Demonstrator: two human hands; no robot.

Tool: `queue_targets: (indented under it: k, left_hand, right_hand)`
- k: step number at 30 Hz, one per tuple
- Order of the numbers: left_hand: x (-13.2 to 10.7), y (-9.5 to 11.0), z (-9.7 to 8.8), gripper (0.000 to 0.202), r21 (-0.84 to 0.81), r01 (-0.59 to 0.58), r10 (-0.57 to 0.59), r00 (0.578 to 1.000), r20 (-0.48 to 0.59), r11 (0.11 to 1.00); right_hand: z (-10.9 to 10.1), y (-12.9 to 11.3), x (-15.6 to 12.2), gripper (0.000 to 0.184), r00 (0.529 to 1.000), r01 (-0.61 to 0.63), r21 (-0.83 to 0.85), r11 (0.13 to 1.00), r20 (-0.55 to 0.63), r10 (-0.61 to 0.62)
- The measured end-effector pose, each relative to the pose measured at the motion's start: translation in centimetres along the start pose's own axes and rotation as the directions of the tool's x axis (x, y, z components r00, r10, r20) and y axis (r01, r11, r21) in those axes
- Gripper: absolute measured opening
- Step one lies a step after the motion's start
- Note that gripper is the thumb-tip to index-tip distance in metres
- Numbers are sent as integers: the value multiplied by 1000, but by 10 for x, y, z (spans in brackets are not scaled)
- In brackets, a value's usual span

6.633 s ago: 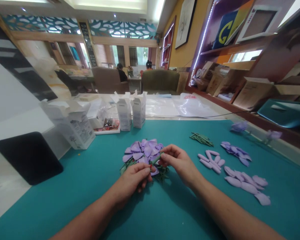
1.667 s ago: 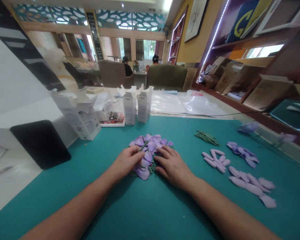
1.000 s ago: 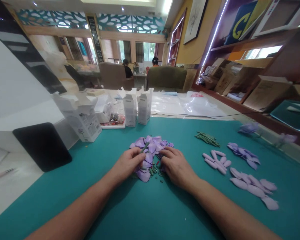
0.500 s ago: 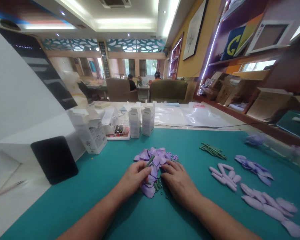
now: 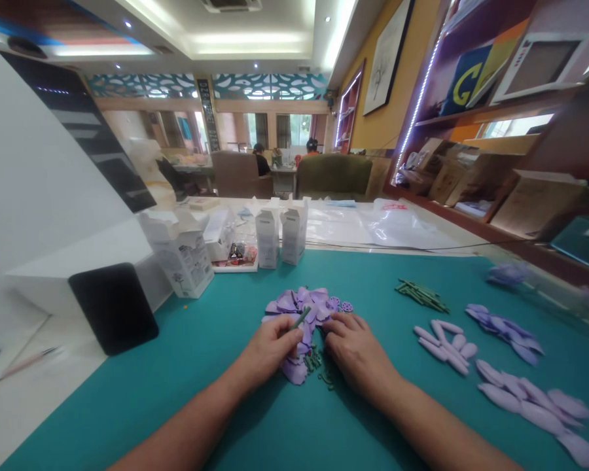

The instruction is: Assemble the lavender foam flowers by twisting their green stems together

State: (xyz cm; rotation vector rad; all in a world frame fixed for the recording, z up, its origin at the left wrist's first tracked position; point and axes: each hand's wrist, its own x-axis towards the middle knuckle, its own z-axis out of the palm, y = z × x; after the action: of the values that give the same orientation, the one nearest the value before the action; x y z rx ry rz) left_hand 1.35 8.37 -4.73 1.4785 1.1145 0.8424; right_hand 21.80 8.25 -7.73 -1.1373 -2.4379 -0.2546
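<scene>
In the head view, a short green stick is pinched between the thumb and fingers of my left hand, its upper end pointing up to the right. Under and around both hands is a heap of purple petal pieces. My right hand rests at the heap's right side with its fingers curled down and together; whatever its fingertips hold is hidden. Between the hands lie small green pieces. Two purple wheel-like pieces, one of them a spoked disc, sit just beyond my right fingers.
On the green mat, a bundle of green sticks and groups of pale purple petals lie at the right. White boxes stand along the back left. A black tablet-like panel leans at the left.
My right hand has shifted slightly, and more small green pieces show beside it. The stick remains in my left hand, tilted a bit lower. The whole view has shifted slightly.
</scene>
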Motion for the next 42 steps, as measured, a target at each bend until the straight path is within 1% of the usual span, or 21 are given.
queue_targets:
  k: [3,9,12,16,19,21,23,24,26,28,30,33,35,37,42]
  left_hand:
    - [-1,2,1,32,6,14,-14,1000,7,1000]
    - [-3,6,1,34,4,14,-14,1000,8,1000]
    - [-4,7,1,34,-15,22,-21,999,26,1000]
    - [-5,7,1,31,-31,12,-11,999,49,999]
    - [-5,6,1,34,-6,2,-1,998,59,1000]
    - [-5,7,2,32,19,28,-29,998,64,999]
    - [-7,9,4,28,39,61,-63,996,70,997]
    - [-8,10,5,25,55,62,-66,995,75,997]
    - [-11,14,7,22,99,26,-35,996,85,995]
    - [-13,18,8,23,143,-27,13,995,97,989]
    - [-15,20,8,25,167,-52,33,993,113,985]
    - [-15,20,9,27,192,-55,31,992,125,980]
    - [-15,18,9,27,204,-49,23,991,130,978]
    - [-16,18,10,26,204,-43,15,990,138,978]
    - [-18,20,11,23,224,-57,25,990,142,973]
  right_hand:
    - [-1,-1,-1,13,1000,5,-15,1000,-16,-5]
    - [-5,-4,-1,16,991,14,32,999,-133,-10]
    - [-6,-5,0,22,985,14,24,1000,-171,-10]
    - [-6,-6,0,22,972,28,57,998,-236,-14]
    - [-7,-4,-1,26,970,15,143,990,-244,20]
    - [-9,-3,-1,24,975,-19,274,962,-207,78]
    - [-11,-3,0,22,971,-108,450,887,-142,190]
    - [-13,-3,0,20,959,-173,543,822,-96,265]
    - [-17,-5,3,14,911,-307,709,635,26,412]
    - [-20,-7,5,14,855,-387,819,423,147,498]
    - [-23,-8,8,20,817,-401,880,255,217,534]
    - [-25,-11,11,27,778,-386,919,77,280,562]
    - [-25,-12,13,32,765,-375,927,-9,316,561]
    - [-24,-13,13,36,763,-367,929,-58,335,553]
    - [-22,-13,12,39,763,-361,929,-87,347,545]
